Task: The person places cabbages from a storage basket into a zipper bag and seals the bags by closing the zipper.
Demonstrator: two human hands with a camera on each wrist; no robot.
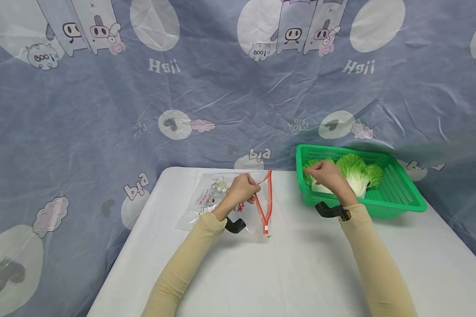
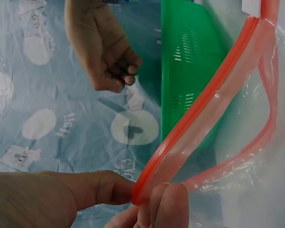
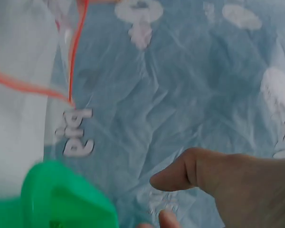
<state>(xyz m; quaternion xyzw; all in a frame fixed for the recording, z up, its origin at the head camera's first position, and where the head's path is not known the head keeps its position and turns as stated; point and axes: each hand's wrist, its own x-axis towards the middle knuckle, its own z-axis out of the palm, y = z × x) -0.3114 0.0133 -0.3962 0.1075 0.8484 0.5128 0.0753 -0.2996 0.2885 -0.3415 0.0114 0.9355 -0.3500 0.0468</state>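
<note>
A clear plastic zip bag [image 1: 194, 215] with printed pictures and a red zip edge [image 1: 270, 193] lies on the white table. My left hand [image 1: 241, 189] pinches one side of that red edge between thumb and fingers, and the bag's mouth gapes. In the left wrist view the red strip [image 2: 199, 111] runs up and away from the fingertips. Over the near left part of a green basket [image 1: 404, 204] hovers my right hand [image 1: 328, 175], its fingers loosely bent and holding nothing. Leafy cabbages [image 1: 351, 167] lie in the basket, partly hidden behind this hand.
The white table [image 1: 238, 273] meets a grey-blue patterned cloth [image 1: 222, 88] hanging behind it. A tiny green scrap [image 1: 269, 236] lies by the bag's near corner. The basket stands at the table's back right, with its rim raised above the surface.
</note>
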